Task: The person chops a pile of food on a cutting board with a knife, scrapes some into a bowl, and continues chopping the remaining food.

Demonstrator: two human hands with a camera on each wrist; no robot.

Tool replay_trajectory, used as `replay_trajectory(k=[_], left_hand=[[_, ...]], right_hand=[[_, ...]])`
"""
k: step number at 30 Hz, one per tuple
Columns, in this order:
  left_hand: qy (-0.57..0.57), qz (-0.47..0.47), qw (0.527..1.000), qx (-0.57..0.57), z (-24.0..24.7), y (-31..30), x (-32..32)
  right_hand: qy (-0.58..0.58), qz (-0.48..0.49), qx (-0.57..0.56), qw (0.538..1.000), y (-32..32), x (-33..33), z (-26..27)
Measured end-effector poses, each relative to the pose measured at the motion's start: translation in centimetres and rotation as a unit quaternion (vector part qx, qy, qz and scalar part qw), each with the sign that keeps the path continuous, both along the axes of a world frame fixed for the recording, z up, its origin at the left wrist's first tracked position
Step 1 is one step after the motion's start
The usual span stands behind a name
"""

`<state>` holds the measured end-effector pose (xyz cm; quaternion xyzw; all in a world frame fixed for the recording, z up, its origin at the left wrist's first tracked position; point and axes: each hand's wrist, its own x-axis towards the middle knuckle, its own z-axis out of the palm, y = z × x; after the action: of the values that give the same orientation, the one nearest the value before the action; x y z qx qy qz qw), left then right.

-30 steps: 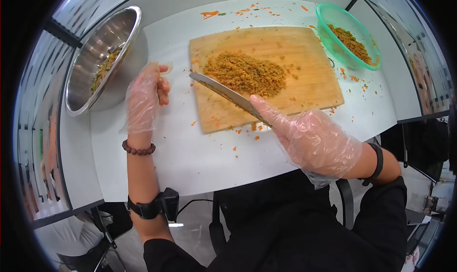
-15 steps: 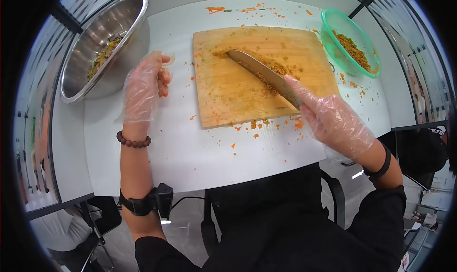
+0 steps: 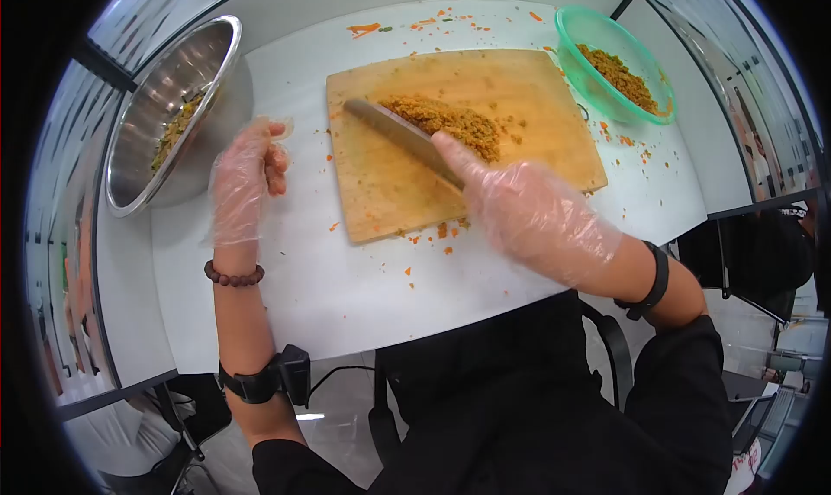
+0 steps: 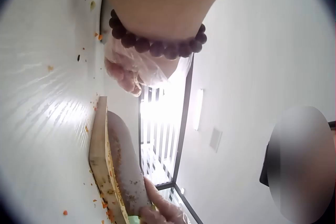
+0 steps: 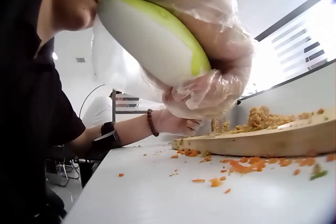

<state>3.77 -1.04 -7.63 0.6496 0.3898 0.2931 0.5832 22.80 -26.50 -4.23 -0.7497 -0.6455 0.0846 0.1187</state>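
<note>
My gloved right hand (image 3: 532,218) grips a knife whose blade (image 3: 402,138) lies slantwise over the wooden board (image 3: 389,192), along the near side of a heap of brown chopped food (image 3: 450,125). In the right wrist view the fingers curl round its white and green handle (image 5: 152,40). The index finger lies along the blade's top. My gloved left hand (image 3: 242,183) hangs loosely curled and holds nothing, between the steel bowl (image 3: 229,75) and the board. In the left wrist view the blade (image 4: 126,163) stands with its edge at the board (image 4: 98,140).
The steel bowl, tilted at the left, holds mixed chopped food (image 3: 177,131). At the back right, a green basket (image 3: 567,49) contains brown chopped food. Orange scraps (image 3: 368,29) lie on the white table (image 3: 346,305) behind, beside and in front of the board. Low walls border the table.
The knife first swept right and back across the board, then returned left. The heap is narrower than a second ago and sits farther back. My left hand kept its loose curl.
</note>
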Motion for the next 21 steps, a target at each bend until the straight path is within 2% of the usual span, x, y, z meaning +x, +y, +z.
replay_trajectory(k=[3,9,10,13,17,20,21], left_hand=[[-0.006,-0.008,1.000,0.002,-0.1,0.4,-0.4],[-0.009,-0.017,1.000,0.005,-0.4,0.3,-0.1],[-0.002,-0.015,1.000,0.003,-0.4,0.3,-0.1],[-0.009,-0.016,1.000,-0.010,-0.4,0.7,-0.4],[-0.032,-0.019,0.999,-0.009,-0.5,0.8,-0.6],[-0.016,-0.008,1.000,-0.005,-0.3,0.4,-0.4],[-0.008,-0.006,1.000,-0.008,-0.1,0.4,-0.4]], right_hand=[[-0.010,-0.027,0.046,0.999,-0.4,1.1,0.9],[-0.004,0.007,-0.045,0.999,-1.5,-1.1,2.0],[0.002,0.018,-0.022,1.000,-1.6,-0.7,1.5],[-0.113,-0.019,-0.037,0.993,-1.3,1.6,1.0],[-0.047,-0.003,-0.043,0.998,-2.7,2.4,2.3],[-0.055,0.065,-0.065,0.994,-3.7,3.0,1.5],[-0.062,0.056,-0.060,0.995,-3.6,3.4,1.4]])
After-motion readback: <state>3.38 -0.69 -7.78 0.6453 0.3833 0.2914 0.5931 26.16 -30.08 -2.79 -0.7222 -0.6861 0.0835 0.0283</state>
